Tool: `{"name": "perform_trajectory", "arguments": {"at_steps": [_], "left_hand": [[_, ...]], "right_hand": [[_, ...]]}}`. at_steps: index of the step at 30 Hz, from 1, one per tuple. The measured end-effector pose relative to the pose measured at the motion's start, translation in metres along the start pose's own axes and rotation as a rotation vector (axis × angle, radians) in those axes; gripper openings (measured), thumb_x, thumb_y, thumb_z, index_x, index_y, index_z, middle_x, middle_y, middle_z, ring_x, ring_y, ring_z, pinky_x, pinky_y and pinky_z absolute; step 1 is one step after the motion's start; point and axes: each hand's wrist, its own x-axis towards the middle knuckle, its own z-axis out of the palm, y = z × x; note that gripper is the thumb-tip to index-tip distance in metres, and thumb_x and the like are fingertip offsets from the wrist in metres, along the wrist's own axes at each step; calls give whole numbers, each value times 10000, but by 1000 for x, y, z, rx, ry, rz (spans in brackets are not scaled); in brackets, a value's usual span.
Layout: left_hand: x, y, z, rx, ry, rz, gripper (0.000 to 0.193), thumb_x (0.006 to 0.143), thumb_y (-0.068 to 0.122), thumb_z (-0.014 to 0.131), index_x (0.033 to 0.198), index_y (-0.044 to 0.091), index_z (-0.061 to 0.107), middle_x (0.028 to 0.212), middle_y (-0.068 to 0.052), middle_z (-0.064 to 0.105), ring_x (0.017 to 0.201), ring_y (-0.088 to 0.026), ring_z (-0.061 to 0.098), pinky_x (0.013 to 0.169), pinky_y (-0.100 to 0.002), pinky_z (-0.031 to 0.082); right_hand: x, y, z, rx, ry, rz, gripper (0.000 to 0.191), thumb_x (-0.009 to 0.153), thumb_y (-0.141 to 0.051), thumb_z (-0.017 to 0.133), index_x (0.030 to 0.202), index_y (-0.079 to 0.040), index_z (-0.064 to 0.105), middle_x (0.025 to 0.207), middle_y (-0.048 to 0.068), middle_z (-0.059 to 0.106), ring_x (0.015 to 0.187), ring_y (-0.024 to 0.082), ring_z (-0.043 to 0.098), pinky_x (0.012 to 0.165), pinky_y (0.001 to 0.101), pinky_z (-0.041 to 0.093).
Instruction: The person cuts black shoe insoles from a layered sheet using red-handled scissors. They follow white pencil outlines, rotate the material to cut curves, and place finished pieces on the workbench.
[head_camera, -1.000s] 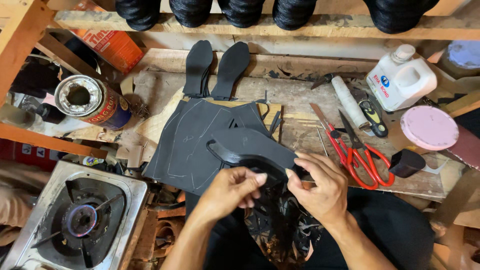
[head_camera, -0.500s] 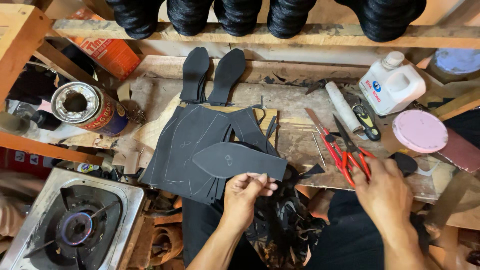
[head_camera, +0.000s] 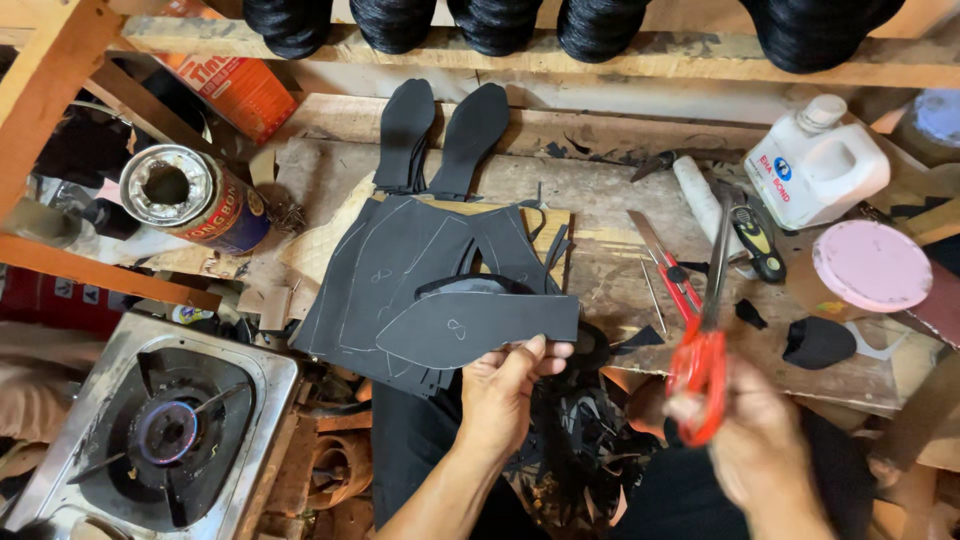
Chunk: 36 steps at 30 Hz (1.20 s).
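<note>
Two hands are at work over a cluttered wooden bench (head_camera: 610, 215). Left hand (head_camera: 505, 390) pinches a black sole-shaped cut-out (head_camera: 480, 325) by its lower edge, held flat just above the bench's near edge, overlapping a stack of marked black sheets (head_camera: 395, 275). Right hand (head_camera: 755, 440), blurred, is clenched around the red handles of a pair of scissors (head_camera: 705, 335), blades pointing away towards the back of the bench.

Risks, as judged: the blades stand close to the left fingers, so a hurried approach could nick them or cut inside the traced outline. The thin grip at one edge may let the piece sag or twist. A lit gas burner (head_camera: 165, 430) sits near the left, beside loose offcuts and what may be adhesive; scraps falling that way could scorch.

Containers: an open tin can (head_camera: 190, 200) lies tilted on a shelf, contents not discernible. A white plastic jug (head_camera: 820, 160) stands capped, contents unseen. A pink round lid (head_camera: 870, 265) rests nearby.
</note>
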Motion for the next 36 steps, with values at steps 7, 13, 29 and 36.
{"name": "perform_trajectory", "arguments": {"at_steps": [7, 13, 29, 36], "left_hand": [[-1, -8, 7, -60, 10, 58, 97, 952, 4, 618, 1022, -19, 683, 976, -139, 733, 936, -262, 738, 809, -383, 603], [-9, -9, 2, -23, 64, -6, 102, 944, 17, 625, 1002, -46, 682, 955, -167, 744, 897, -230, 730, 822, -357, 591], [-18, -9, -1, 1, 82, -32, 127, 955, 45, 642, 999, -62, 694, 952, -181, 761, 818, -194, 692, 802, -333, 572], [-20, -5, 3, -45, 57, -34, 115, 956, 52, 642, 999, -45, 688, 937, -168, 751, 833, -195, 706, 810, -340, 579]], "right_hand": [[-46, 42, 66, -567, -348, 116, 285, 839, -182, 710, 1088, -70, 627, 739, 96, 631, 599, 171, 626, 569, 337, 522], [-51, 43, 79, -817, -402, -208, 344, 839, -271, 697, 1095, -53, 627, 820, 96, 673, 816, 232, 654, 732, 361, 545], [-65, 36, 86, -841, -348, -250, 348, 840, -274, 703, 1090, -40, 642, 795, 94, 676, 727, 219, 687, 706, 351, 536], [-68, 36, 91, -806, -304, -259, 212, 826, -239, 713, 893, -43, 671, 663, 88, 654, 595, 207, 657, 597, 350, 523]]}}
